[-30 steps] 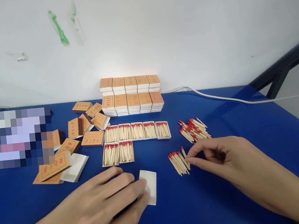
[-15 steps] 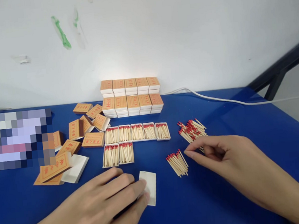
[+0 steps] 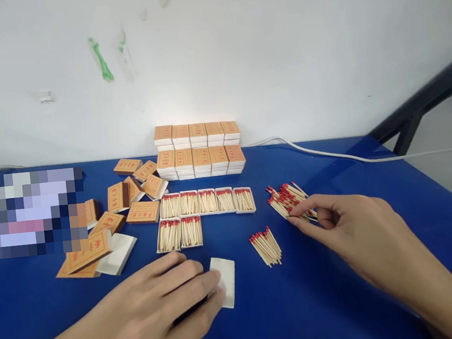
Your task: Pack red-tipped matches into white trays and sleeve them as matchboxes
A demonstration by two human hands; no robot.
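Note:
At the lower left, my left hand (image 3: 158,298) has its thumb and forefinger on the left side of a white matchbox tray (image 3: 228,282); the thumb is partly hidden. My right hand (image 3: 343,227) has thumb and forefinger pinched together at the near edge of a loose pile of red-tipped matches (image 3: 290,198), on the end of a match there. Between the hands lies a smaller bunch of matches (image 3: 266,246), roughly lined up with heads pointing away. Beyond the left hand, two rows of trays filled with matches (image 3: 192,231) stand side by side.
Orange-topped matchboxes (image 3: 201,158) are stacked against the wall. Several orange sleeves (image 3: 143,212) and a white tray (image 3: 117,254) lie scattered at left, beside a pixelated object (image 3: 30,212). A white cable (image 3: 328,154) runs along the back of the blue table (image 3: 391,191).
My right hand has moved slightly away from the smaller bunch, up to the loose match pile. My left hand stays at the white tray. The camera view has shifted a little.

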